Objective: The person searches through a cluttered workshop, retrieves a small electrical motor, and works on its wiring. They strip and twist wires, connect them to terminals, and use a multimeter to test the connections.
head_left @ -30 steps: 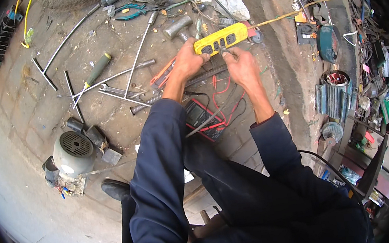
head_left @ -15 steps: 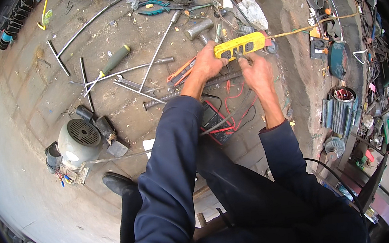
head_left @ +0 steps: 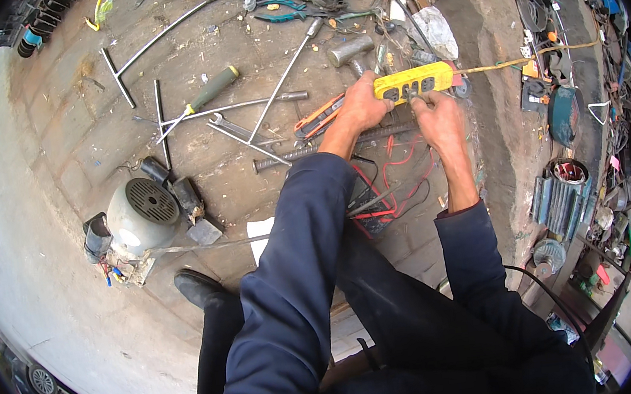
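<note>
My left hand (head_left: pixel 364 107) grips the left end of a yellow power strip (head_left: pixel 437 72), its sockets facing up. At the strip's near edge, my right hand (head_left: pixel 440 119) has its thumb and fingers closed together by the sockets. Whatever sits between those fingertips is too small to make out. A tan cable (head_left: pixel 499 65) runs from the strip's right end toward the far right. Beneath my arms lie red test leads (head_left: pixel 389 179) and a dark, red-edged box (head_left: pixel 373 226), mostly covered by my left sleeve. An orange-and-grey tool (head_left: pixel 315 121) rests beside my left wrist.
Left lies a grey motor (head_left: pixel 142 213) with loose wires. T-handled wrenches (head_left: pixel 165 33), a green-handled screwdriver (head_left: pixel 211 90), a hammer (head_left: pixel 350 51) and teal-handled pliers (head_left: pixel 283 12) spread across the brick ground. Finned motor housing (head_left: pixel 561 196) and heaped scrap line the right side.
The whole view has shifted, so the ground items appear farther right. Both hands stay on the power strip, and my sleeve now covers more of the dark box.
</note>
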The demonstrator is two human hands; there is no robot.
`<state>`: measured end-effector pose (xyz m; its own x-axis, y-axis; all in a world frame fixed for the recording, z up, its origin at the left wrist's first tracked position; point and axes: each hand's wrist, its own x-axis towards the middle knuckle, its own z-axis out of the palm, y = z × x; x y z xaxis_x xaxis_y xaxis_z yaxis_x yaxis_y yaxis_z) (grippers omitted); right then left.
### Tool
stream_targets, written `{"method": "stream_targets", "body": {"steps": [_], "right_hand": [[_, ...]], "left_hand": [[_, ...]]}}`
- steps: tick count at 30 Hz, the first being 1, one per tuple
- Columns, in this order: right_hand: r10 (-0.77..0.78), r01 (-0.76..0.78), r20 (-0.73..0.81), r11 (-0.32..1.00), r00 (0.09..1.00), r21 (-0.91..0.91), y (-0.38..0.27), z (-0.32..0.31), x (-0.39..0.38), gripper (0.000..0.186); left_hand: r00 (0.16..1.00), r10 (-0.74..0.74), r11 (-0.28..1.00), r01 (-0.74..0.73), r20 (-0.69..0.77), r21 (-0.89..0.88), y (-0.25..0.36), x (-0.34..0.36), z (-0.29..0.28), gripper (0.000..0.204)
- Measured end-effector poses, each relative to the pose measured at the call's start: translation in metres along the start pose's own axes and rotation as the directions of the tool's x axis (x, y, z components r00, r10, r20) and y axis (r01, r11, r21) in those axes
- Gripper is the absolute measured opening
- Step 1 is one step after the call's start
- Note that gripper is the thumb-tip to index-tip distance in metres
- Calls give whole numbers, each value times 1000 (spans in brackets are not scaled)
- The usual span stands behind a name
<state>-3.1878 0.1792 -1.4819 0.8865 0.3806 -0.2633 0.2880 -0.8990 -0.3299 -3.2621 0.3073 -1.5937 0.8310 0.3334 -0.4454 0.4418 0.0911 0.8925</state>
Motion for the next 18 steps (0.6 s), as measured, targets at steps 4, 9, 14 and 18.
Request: {"method": "stream_targets", "body": {"steps": [4, 9, 14, 18], "right_hand": [[-2, 7, 48, 995, 999, -97, -10, -5, 0, 36], [17, -12, 46, 994, 999, -110, -14, -6, 0, 36], [-52, 57, 37, 986, 998, -155, 2, 4, 9, 35], [-92, 107, 73, 968, 993, -226, 16, 9, 20, 37]], "left_hand": [[1000, 1, 1000, -1, -16, -2, 2, -3, -1, 57], [1000, -2, 1000, 2, -7, -30, 3, -4, -1, 58], [999, 33, 999, -33, -33, 3, -9, 3, 8, 56], [994, 58, 998, -56, -93, 25, -17, 11, 19, 59]]}}
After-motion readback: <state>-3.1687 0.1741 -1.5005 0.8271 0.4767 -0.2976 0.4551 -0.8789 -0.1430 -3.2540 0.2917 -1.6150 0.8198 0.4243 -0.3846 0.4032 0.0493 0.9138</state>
